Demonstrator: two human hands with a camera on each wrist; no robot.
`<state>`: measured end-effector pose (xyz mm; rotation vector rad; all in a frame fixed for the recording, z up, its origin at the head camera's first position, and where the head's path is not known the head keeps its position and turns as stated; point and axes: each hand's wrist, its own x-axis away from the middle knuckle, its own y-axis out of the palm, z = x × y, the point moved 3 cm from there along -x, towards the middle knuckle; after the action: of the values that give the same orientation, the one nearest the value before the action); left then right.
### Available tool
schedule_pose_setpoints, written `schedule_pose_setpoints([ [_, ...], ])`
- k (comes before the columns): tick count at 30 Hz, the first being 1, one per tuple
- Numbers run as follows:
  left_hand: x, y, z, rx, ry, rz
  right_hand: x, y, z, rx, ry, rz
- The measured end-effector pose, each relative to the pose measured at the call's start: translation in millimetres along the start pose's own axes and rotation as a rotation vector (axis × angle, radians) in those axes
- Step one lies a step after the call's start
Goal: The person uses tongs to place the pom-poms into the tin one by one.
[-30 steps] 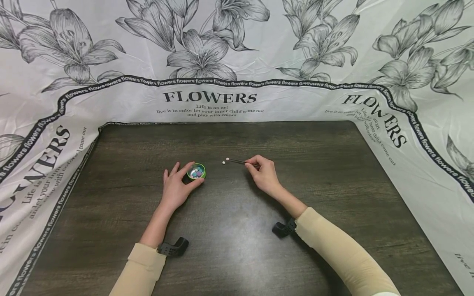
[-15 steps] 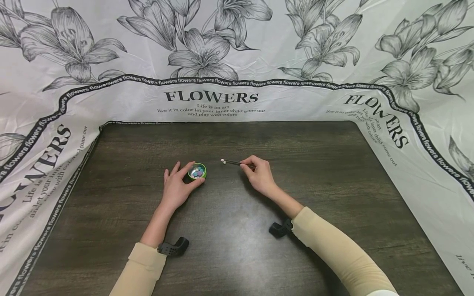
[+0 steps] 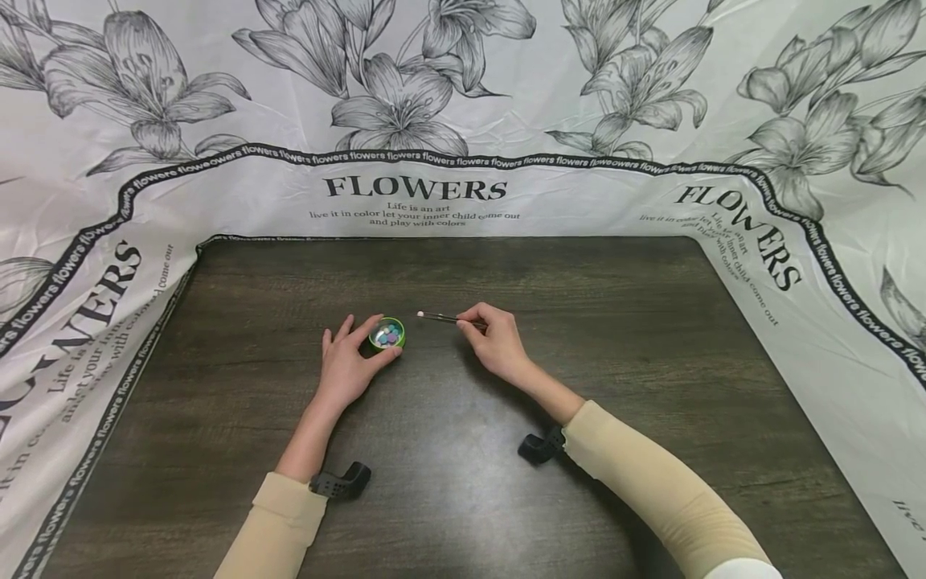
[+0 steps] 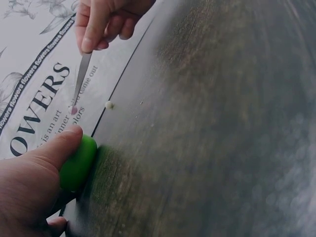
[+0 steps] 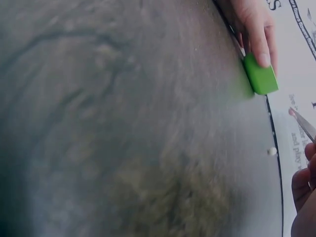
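My left hand [image 3: 346, 366] grips a small round green container [image 4: 78, 165] on the table, thumb and fingers at its sides. Blue, purple and white bead-like pieces [image 3: 391, 334] lie inside. My right hand [image 3: 497, 342] pinches a pair of slim metal tweezers [image 3: 443, 318] that point left toward the container. At their tips is a small pale pink bead [image 4: 74, 110], held in the air a short way right of the rim. A white bead [image 5: 272, 151] lies on the table close to the tweezers; in the head view the tweezers overlap its place.
The dark wood-grain table [image 3: 463, 450] spreads around both hands. White cloth [image 3: 579, 201] with flower prints and lettering stands up along its back and sides. Black wrist cameras [image 3: 343, 482] sit on both forearms.
My right hand has moved left, carrying the bead in the tweezers past the white bead and nearer the container. My left hand and the container have stayed in place.
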<state>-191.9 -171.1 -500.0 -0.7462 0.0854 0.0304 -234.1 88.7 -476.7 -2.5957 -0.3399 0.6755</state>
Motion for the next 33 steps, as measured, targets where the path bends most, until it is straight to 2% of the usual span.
schedule_pose_setpoints([
  [15, -0.7, 0.3, 0.2, -0.013, -0.022, -0.006, -7, 18, -11, -0.031, -0.044, -0.046],
  [33, 0.5, -0.8, 1.5, -0.007, -0.005, -0.003, -9, 32, -19, 0.003, -0.082, -0.077],
])
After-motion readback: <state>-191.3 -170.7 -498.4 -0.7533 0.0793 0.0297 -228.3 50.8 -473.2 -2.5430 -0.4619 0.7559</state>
